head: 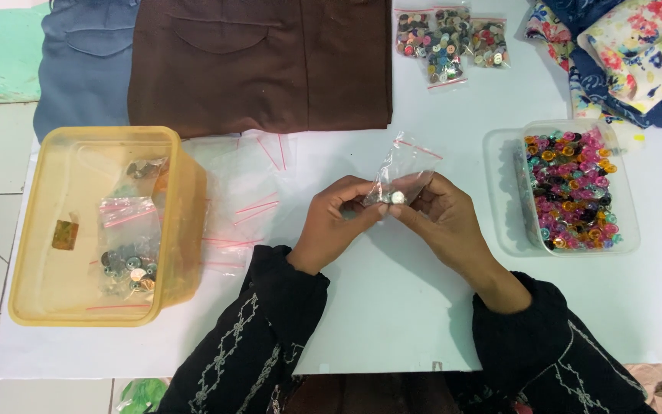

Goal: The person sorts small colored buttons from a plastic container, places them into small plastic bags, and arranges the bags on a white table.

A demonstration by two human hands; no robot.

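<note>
Both my hands meet over the middle of the white table [392, 307]. Between them is a small clear zip bag [404, 165] with a red seal strip, holding a few silver buttons at its bottom. My left hand [336, 218] pinches the bag's lower left side. My right hand [442, 217] grips its lower right side, fingertips at the buttons. The bag's top stands up, above my fingers.
A yellow plastic tub [178, 192] at left holds filled button bags. Empty clear bags [243, 207] lie beside it. A clear tray [630, 230] of colourful buttons sits at right. Brown [262, 61] and blue garments, button packets [446, 38] and floral fabric [637, 46] lie at the back.
</note>
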